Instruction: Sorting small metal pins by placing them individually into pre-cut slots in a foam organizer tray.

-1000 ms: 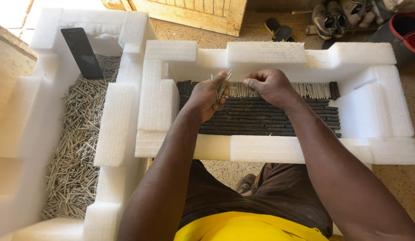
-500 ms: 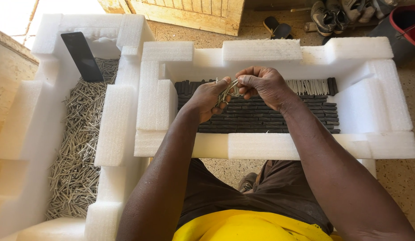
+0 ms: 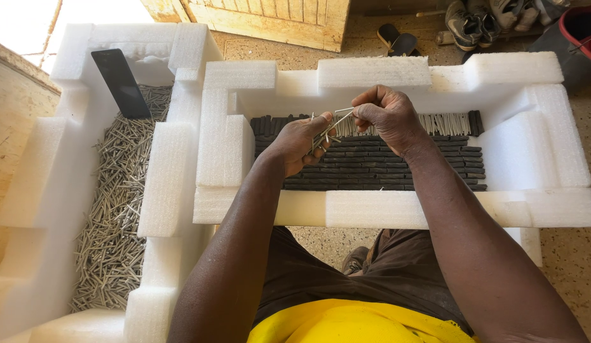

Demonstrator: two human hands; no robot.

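Both hands (image 3: 346,130) grip sticks (image 3: 330,127) over white foam box (image 3: 372,209).

The lower ends of the thin sticks (image 3: 326,130) are concealed inside the left hand (image 3: 300,145). The red bucket (image 3: 580,28) at 2 o'clock is cut off by the frame edge. The left foam tray (image 3: 30,190) is cropped at 8 o'clock. Individual sticks in the loose pile (image 3: 114,209) cannot be resolved.

White foam tray (image 3: 397,209) open from above, raised foam walls fencing all four sides, dark stick rows (image 3: 397,168) covering its floor, second foam tray (image 3: 35,190) of loose sticks (image 3: 111,222) close alongside, black slab (image 3: 121,82) propped at its far end
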